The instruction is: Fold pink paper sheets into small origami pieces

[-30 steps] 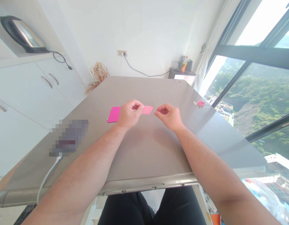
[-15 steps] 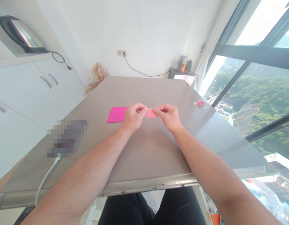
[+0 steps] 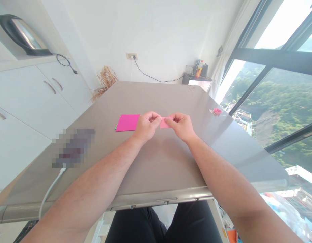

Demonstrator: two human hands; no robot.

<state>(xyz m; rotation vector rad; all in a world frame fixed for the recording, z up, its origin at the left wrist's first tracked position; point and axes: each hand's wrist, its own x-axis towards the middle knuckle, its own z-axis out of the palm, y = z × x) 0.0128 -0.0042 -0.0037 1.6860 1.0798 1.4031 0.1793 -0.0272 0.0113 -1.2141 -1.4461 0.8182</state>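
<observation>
A small light pink piece of paper (image 3: 165, 124) is held between my two hands above the middle of the table. My left hand (image 3: 148, 124) pinches its left end between thumb and fingers. At the other end my right hand (image 3: 180, 125) grips it with the thumb pressed on top. Parts of the paper are hidden behind my fingers. Just left of my left hand lies a stack of bright magenta paper (image 3: 126, 123), with a green edge peeking out at its left side.
The grey table (image 3: 161, 168) spans the view. A pixelated dark object (image 3: 75, 148) with a white cable (image 3: 51, 189) lies at left. Crumpled pink and clear wrapping (image 3: 216, 111) sits near the right edge. Behind stands a small cabinet (image 3: 196, 79) with bottles.
Both hands stay closed on the paper. My left hand has shifted slightly right, nearer my right hand, uncovering a little more of the magenta stack.
</observation>
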